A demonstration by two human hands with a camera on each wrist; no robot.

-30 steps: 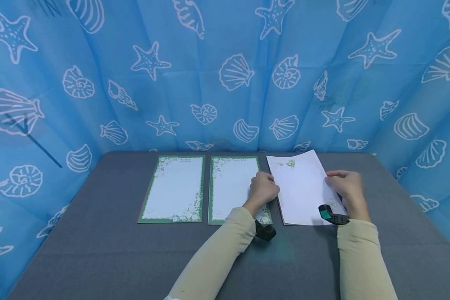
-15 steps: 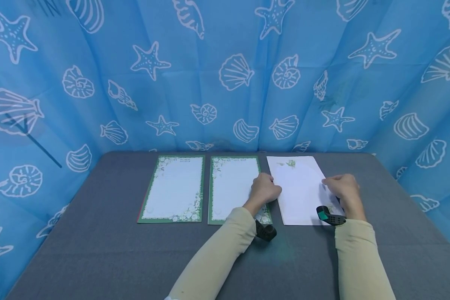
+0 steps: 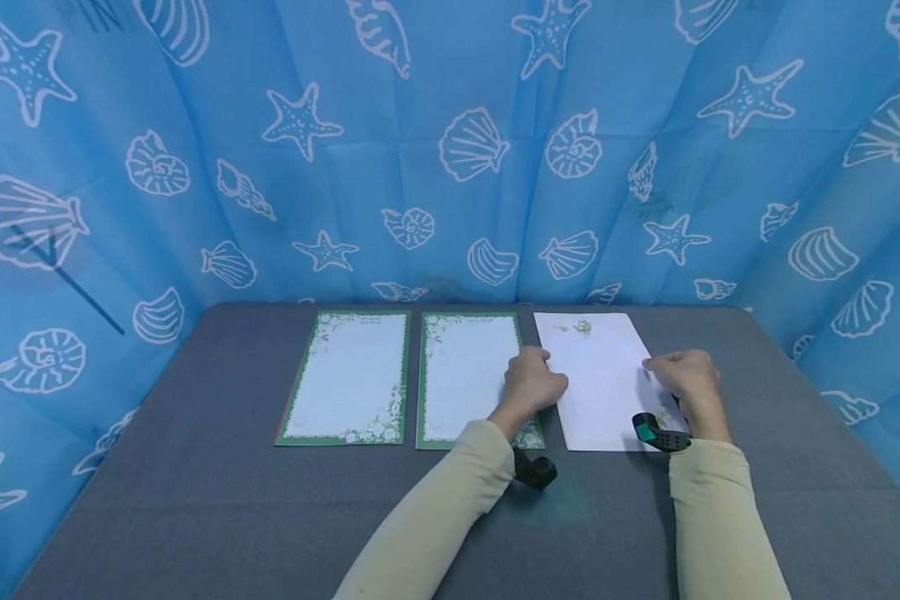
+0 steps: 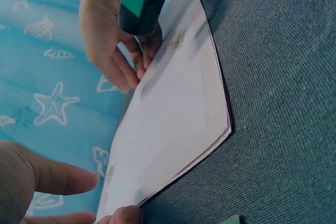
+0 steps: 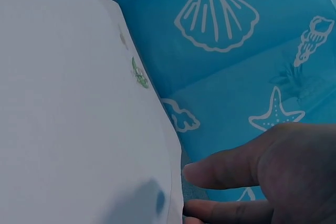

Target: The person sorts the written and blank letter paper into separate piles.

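Note:
A stack of white paper sheets (image 3: 596, 383) with a small green print at its top lies at the right of the table. My left hand (image 3: 531, 382) is at its left edge, the thumb standing apart from the fingers, and the fingertips touch the edge in the left wrist view. Along the right edge, my right hand (image 3: 690, 379) touches the sheets with nearly straight fingers. In the right wrist view its thumb (image 5: 226, 169) is right at the paper's side, apart from the fingers below. The left forearm partly covers a green-bordered sheet (image 3: 465, 367) with white flowers.
Another green-bordered floral sheet (image 3: 356, 375) lies further left, with a thin red edge showing. A dark grey cloth (image 3: 217, 508) covers the table. Behind it hangs a blue curtain (image 3: 435, 183) printed with shells and starfish.
The skewed top paper has swung into line with the stack, its far right corner drawn nearer. My right hand has moved slightly left and nearer; my left hand has shifted slightly right.

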